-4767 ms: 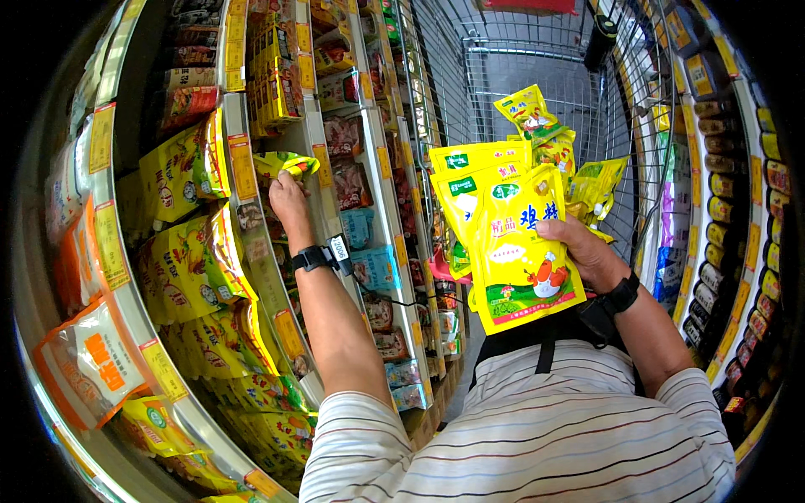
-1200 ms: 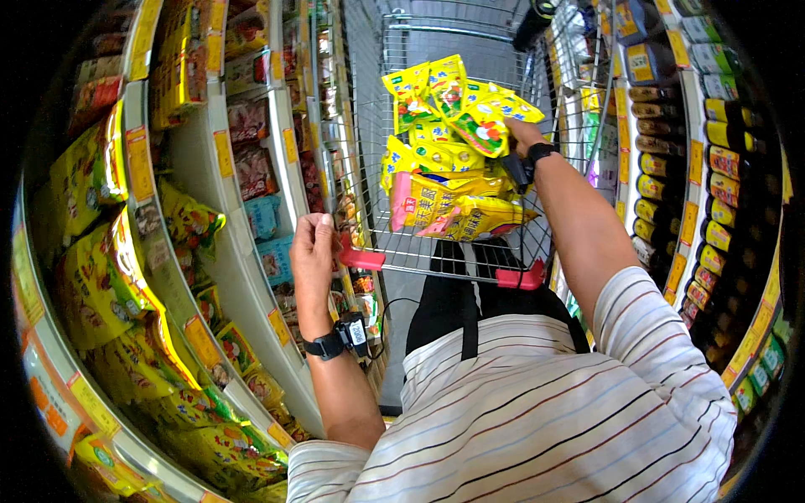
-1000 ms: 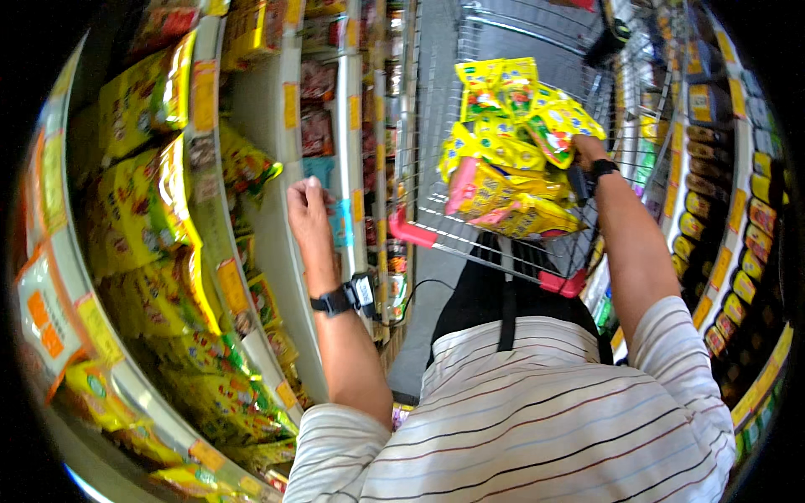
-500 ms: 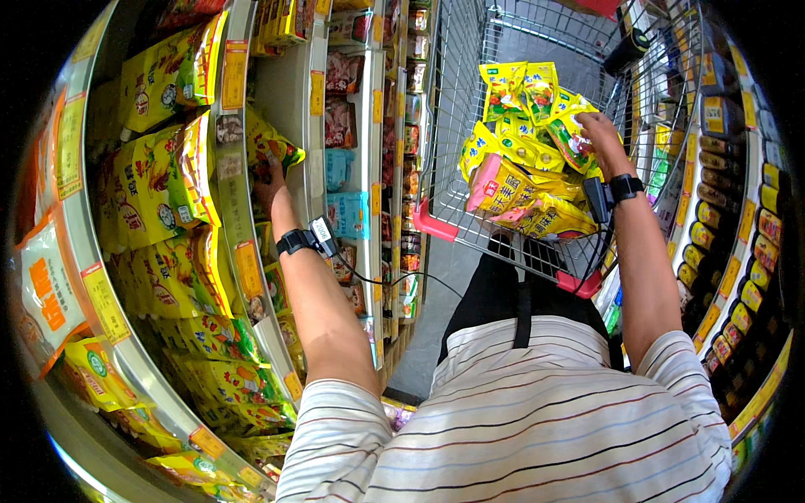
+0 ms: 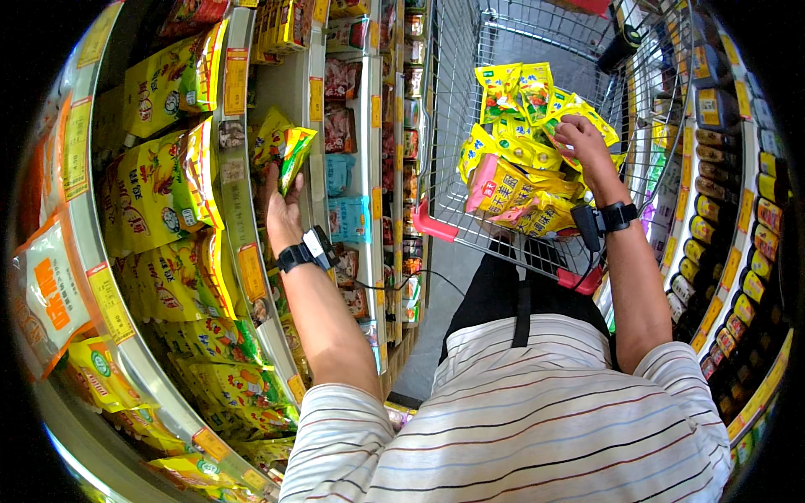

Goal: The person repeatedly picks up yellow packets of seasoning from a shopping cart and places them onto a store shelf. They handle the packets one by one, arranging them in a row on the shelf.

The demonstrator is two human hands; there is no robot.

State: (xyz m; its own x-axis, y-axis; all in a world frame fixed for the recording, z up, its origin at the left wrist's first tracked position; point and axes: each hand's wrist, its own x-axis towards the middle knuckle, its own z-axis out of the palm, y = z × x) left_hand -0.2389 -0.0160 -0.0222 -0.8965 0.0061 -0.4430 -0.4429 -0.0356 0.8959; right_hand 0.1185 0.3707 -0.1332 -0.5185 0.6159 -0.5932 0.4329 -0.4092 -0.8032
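Note:
My left hand (image 5: 286, 205) is at the shelf on the left, its thumb and fingers closed on the lower part of a yellow and green seasoning packet (image 5: 293, 151). The packet stands tilted past the shelf's front edge. Over the shopping cart (image 5: 453, 222), my right hand (image 5: 587, 147) has its fingers loosely bent and apart, just above a yellow packet (image 5: 599, 121), holding nothing that I can see. Beneath and beside it lies a heap of yellow packets (image 5: 520, 151), with a yellow and pink bag (image 5: 503, 189) at the near side.
Large yellow bags (image 5: 159, 184) fill the left shelves, behind price strips (image 5: 249, 268). Red meat-coloured packs and blue packs (image 5: 348, 220) sit farther along. Rows of dark jars (image 5: 742, 310) line the right shelf. A black cylindrical object (image 5: 619, 49) is at the cart's far right.
My left hand has drawn back and turned, bringing the seasoning packet outward from the shelf. My right hand has shifted slightly left and nearer, with its fingers more bent.

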